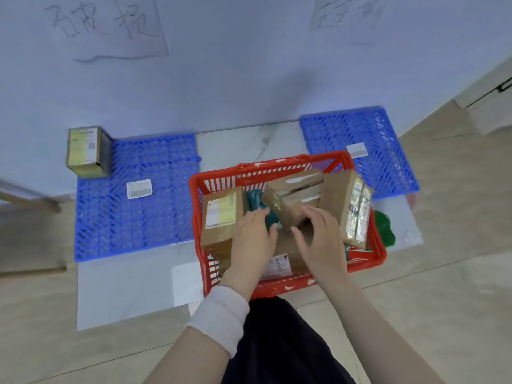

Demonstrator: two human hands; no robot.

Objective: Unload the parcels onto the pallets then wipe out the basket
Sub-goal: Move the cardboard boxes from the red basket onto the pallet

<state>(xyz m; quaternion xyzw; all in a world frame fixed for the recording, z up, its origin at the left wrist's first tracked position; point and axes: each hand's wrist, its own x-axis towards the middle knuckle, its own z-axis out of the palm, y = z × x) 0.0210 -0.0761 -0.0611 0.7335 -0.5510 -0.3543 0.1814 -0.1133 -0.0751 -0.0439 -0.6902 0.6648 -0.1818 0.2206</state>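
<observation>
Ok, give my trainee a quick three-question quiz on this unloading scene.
1. True or false: the left blue pallet already carries a parcel.
2. Which colour is the basket? A green, B red, C grey.
3. How many blue pallets are in view?

Key: 1 true, one stands at its far left corner. 2 B. 3 two, the right blue pallet carries only a white label. Both the left hand and right hand reach into the basket.

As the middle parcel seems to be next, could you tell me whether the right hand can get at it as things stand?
Probably yes. The right hand is already at the near edge of the middle parcel, which lies uppermost in the basket, with nothing over it.
</observation>
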